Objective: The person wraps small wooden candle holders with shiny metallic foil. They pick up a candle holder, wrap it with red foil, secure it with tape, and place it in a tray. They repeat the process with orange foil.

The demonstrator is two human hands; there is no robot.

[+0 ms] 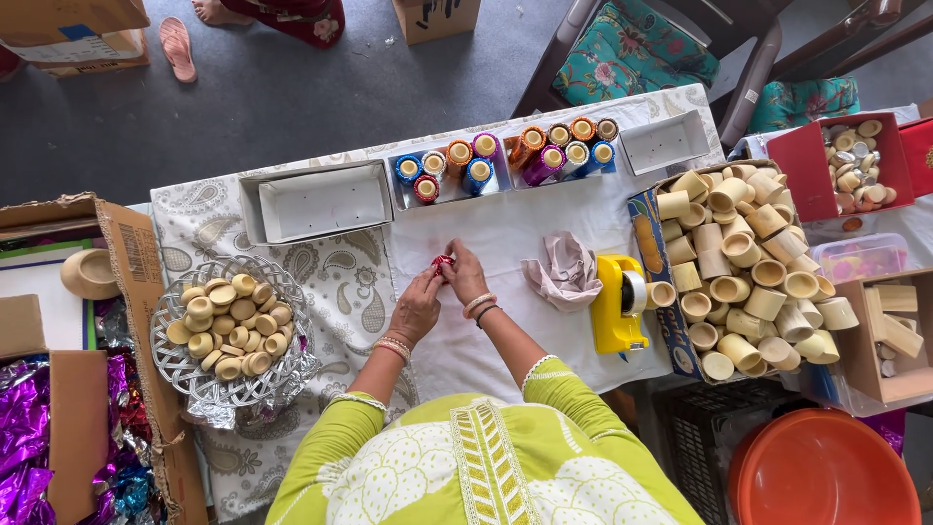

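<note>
At nine o'clock a woven metal basket (185, 374) gleams silver, holding matt, clay-like discs (231, 326). The printed tablecloth (321, 282) looks soft and dull. At three o'clock a cardboard box (671, 335) holds matt beige cups (748, 262); beside it sits a glossy yellow plastic dispenser (614, 306). Crinkled shiny purple foil (21, 428) lies at eight.

Lime-green tunic with white floral print, embroidered yellow placket, trimmed sleeves, bangled wrists.

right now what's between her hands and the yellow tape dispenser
A crumpled beige cloth lies on the white table cover between the hands and the yellow tape dispenser, head view.
</note>
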